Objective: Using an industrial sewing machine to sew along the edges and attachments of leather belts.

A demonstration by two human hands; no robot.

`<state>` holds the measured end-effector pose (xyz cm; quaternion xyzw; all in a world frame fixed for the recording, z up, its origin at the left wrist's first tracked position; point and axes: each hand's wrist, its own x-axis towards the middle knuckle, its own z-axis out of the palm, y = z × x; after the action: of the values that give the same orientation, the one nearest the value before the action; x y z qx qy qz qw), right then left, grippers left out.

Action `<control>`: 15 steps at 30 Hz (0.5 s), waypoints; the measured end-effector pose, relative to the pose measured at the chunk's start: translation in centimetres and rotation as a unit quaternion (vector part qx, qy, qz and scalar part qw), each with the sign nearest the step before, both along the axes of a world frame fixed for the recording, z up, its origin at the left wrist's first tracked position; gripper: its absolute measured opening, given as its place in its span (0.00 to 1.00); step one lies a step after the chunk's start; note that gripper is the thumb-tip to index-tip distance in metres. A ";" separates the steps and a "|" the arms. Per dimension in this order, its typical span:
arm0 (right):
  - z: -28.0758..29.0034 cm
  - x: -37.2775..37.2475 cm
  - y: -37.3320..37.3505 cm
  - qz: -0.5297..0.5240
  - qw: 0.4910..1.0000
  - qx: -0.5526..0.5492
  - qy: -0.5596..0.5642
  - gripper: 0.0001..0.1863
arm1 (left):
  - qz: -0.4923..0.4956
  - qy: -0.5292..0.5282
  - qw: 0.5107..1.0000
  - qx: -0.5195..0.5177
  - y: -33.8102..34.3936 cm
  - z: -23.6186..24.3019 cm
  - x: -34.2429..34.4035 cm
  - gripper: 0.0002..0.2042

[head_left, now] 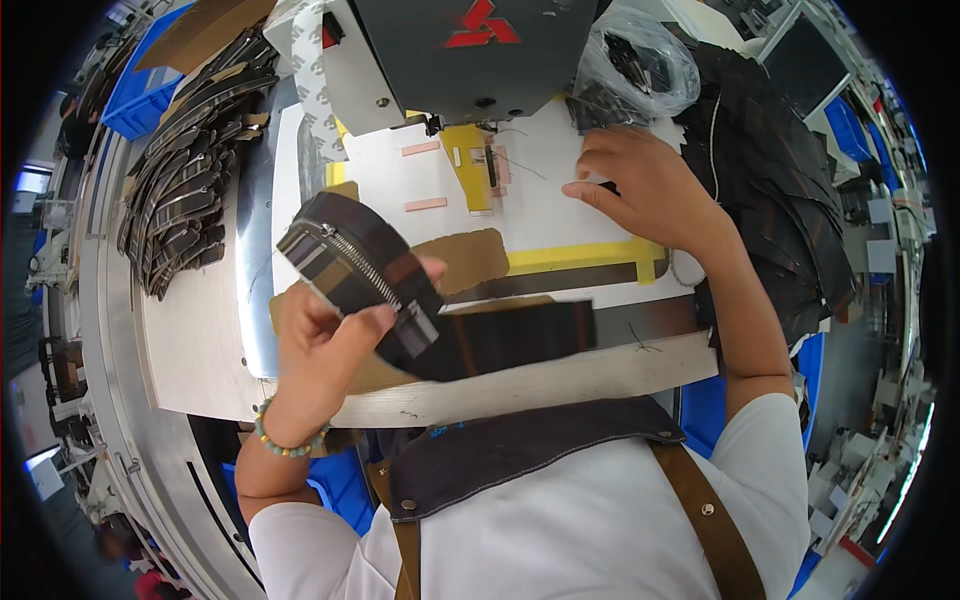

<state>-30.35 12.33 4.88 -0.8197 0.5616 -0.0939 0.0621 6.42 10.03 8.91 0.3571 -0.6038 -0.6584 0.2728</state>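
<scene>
My left hand [335, 335] is closed on a dark zippered strip [355, 262], a long, curved band of black and brown material with a silver zip along it. Its thumb presses near the end of the zip. The band's straight tail [520, 335] stretches right along the front of the work surface. My right hand [645, 185] hovers beside a clear plastic bag [640, 65] holding small dark pieces. Thumb and fingers are apart there; a small dark patch shows between them, too unclear to name. Ahead stands the head of a sewing machine [475, 60], above a yellow guide plate [467, 170].
Many zippered strips [195, 170] are stacked on the left of the table. A heap of black panels [770, 190] lies on the right. Pink guide strips [425, 204] and yellow tape [570, 258] mark the white work surface. Blue bins [345, 490] sit below the table edge.
</scene>
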 end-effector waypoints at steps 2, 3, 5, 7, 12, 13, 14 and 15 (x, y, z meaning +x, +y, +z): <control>1.1 1.5 0.2 0.083 0.964 0.027 -0.249 0.23 | -0.003 -0.019 0.998 0.053 0.2 2.4 0.5 0.26; 1.8 2.8 -0.1 0.131 0.948 -0.023 -0.290 0.22 | -0.005 -0.019 0.998 0.053 0.3 3.3 0.7 0.26; 3.8 5.4 -1.4 0.213 0.909 -0.100 -0.345 0.29 | -0.039 0.047 0.995 0.079 0.9 5.3 1.0 0.26; 5.8 8.7 -2.9 0.264 0.886 -0.126 -0.360 0.34 | -0.027 0.086 0.983 0.157 2.1 7.6 1.6 0.31; 7.7 13.0 -2.7 0.345 0.767 0.241 -0.485 0.40 | -0.206 -0.105 0.973 0.004 0.7 10.9 1.0 0.31; 7.3 13.8 -2.4 0.342 0.768 0.239 -0.486 0.40 | -0.214 -0.153 0.965 -0.014 0.6 11.2 0.6 0.31; 6.5 15.0 -2.3 0.377 0.676 0.315 -0.549 0.42 | -0.267 -0.108 0.955 -0.069 -1.0 11.0 0.0 0.28; 6.1 15.7 -2.2 0.403 0.571 0.385 -0.602 0.44 | -0.267 -0.109 0.955 -0.067 -1.0 11.1 0.4 0.28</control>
<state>-14.69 10.11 10.94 -0.6144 -0.0110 -0.3060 0.7272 6.80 9.05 19.97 0.2332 -0.7459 -0.6224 0.0431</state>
